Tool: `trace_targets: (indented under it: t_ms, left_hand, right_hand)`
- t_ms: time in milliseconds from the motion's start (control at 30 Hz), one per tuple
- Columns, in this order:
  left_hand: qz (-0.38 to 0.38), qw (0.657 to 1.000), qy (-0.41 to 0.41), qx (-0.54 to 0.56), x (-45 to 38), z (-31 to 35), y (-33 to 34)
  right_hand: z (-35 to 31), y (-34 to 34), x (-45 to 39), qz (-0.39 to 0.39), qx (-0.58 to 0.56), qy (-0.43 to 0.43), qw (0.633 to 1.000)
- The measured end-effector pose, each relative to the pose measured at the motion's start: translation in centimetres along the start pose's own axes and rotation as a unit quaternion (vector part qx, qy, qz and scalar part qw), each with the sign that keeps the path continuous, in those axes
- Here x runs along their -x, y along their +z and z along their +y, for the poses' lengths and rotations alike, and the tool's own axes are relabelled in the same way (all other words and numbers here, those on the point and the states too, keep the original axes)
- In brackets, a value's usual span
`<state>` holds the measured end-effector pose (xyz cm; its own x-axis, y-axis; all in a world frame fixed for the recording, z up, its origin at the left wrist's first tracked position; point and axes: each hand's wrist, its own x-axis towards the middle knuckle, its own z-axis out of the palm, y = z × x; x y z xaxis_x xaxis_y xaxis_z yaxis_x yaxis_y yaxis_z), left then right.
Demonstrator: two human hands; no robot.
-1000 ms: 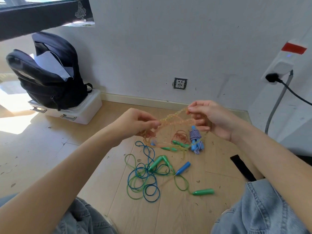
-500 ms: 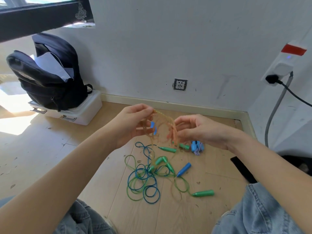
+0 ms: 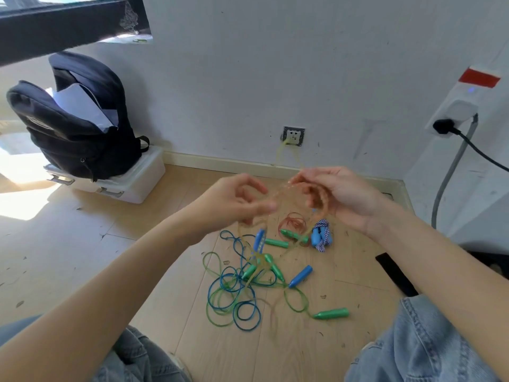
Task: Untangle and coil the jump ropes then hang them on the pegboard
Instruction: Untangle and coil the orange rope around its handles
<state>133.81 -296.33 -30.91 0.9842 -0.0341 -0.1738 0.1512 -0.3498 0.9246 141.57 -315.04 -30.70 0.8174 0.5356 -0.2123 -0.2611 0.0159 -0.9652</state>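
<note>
I hold a translucent yellow-orange jump rope (image 3: 322,201) above the floor. My right hand (image 3: 338,197) grips coils of it, fingers curled round them. My left hand (image 3: 234,202) is close beside it with curled fingers, and blur hides whether it pinches the rope. The rope trails down, blurred, with a blue handle (image 3: 259,239) hanging from it. On the floor below lies a tangle of blue and green ropes (image 3: 234,296) with green handles (image 3: 332,313) and a blue handle (image 3: 300,276). A coiled red rope (image 3: 292,224) and a blue-white braided rope (image 3: 321,238) lie further back.
A black backpack (image 3: 71,125) sits on a white plastic box (image 3: 129,186) at the left by the wall. A wall socket (image 3: 293,135) is straight ahead. A grey cable (image 3: 449,172) runs down at the right. My jeans-clad knees (image 3: 421,346) frame the wooden floor (image 3: 82,260).
Both hands rose and shifted right; the right hand now holds more loops of the yellow-orange rope, and the blue handle swung down below the left hand.
</note>
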Motion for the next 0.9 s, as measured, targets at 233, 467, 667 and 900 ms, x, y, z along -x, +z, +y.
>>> trace_targets:
  t_ms: [233, 467, 667, 900]
  left_hand:
    - [0.005, 0.968, -0.034, -0.25, -0.3, -1.4, -0.6]
    - [0.083, 0.971, -0.037, 0.219, -0.3, -0.5, -1.6]
    - [0.086, 0.984, -0.024, -0.156, -0.2, -1.1, -2.0]
    - [-0.078, 0.927, -0.066, -0.361, -0.1, -2.0, -1.6]
  right_hand:
    - [0.4, -0.8, -0.5, 0.17, 0.01, -0.054, 0.984]
    - [1.2, -1.1, -0.8, 0.213, 0.254, -0.085, 0.939]
    - [1.5, -1.6, -1.1, 0.246, 0.443, -0.154, 0.848]
    - [1.8, -1.8, -1.1, 0.244, 0.491, -0.168, 0.819]
